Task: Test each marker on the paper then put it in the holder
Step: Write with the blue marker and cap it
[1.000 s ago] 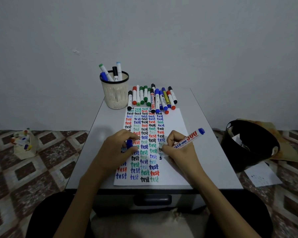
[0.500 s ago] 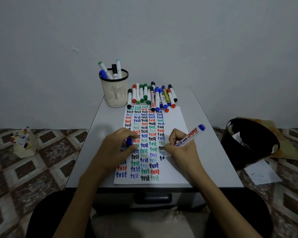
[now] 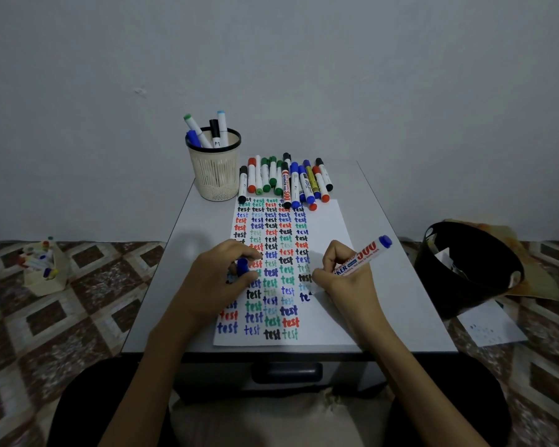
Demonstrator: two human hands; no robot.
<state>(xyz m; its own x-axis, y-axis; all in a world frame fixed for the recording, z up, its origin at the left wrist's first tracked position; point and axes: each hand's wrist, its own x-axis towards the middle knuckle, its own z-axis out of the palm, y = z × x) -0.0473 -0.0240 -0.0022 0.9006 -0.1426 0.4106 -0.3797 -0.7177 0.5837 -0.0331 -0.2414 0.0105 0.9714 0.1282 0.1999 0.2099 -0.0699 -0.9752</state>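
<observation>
A white paper covered with rows of coloured "test" words lies on the small grey table. My right hand grips a white marker with a blue end, its tip on the paper beside a dark blue "te". My left hand rests on the paper's left side and holds the blue cap. A row of several capped markers lies at the paper's far edge. The cream mesh holder stands at the table's far left with several markers in it.
A black bin sits on the floor to the right, with a loose sheet beside it. A small cream container of markers stands on the patterned floor at the left. A drawer handle is under the table's front edge.
My right hand has shifted slightly right along the line, and dark blue letters "te" now show on the paper. My left hand keeps holding the cap in place.
</observation>
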